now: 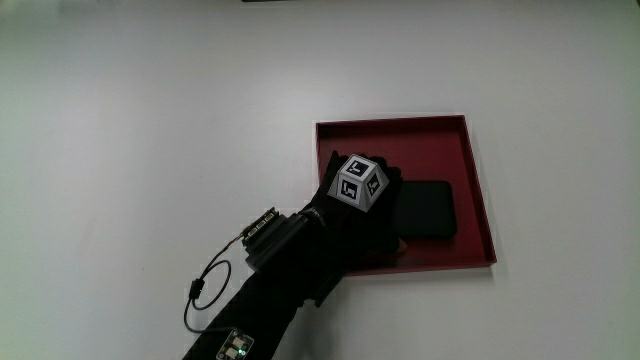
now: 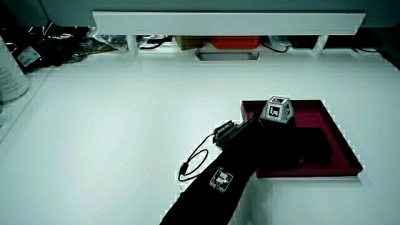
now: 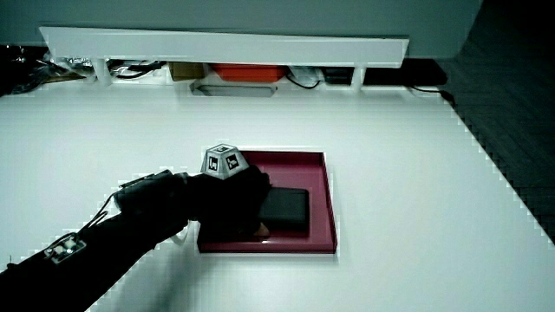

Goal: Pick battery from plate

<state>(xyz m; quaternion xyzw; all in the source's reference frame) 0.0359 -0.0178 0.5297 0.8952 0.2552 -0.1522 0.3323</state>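
A dark red square plate [image 1: 400,126] lies on the white table, seen in both side views too [image 2: 342,134] [image 3: 326,198]. A flat black battery [image 1: 430,210] rests in it, in the part nearer to the person, and shows in both side views [image 2: 314,147] [image 3: 289,211]. The black-gloved hand [image 1: 383,222], with the patterned cube [image 1: 357,181] on its back, is over the plate and up against the battery's edge. It covers part of the battery in both side views [image 2: 278,140] [image 3: 236,206]. The glove hides how it meets the battery.
A black cable loop [image 1: 204,291] hangs from the forearm over the table beside the plate. A low white partition [image 2: 225,22] stands at the table's far edge with clutter under it. A pale container [image 2: 9,75] sits at the table's edge.
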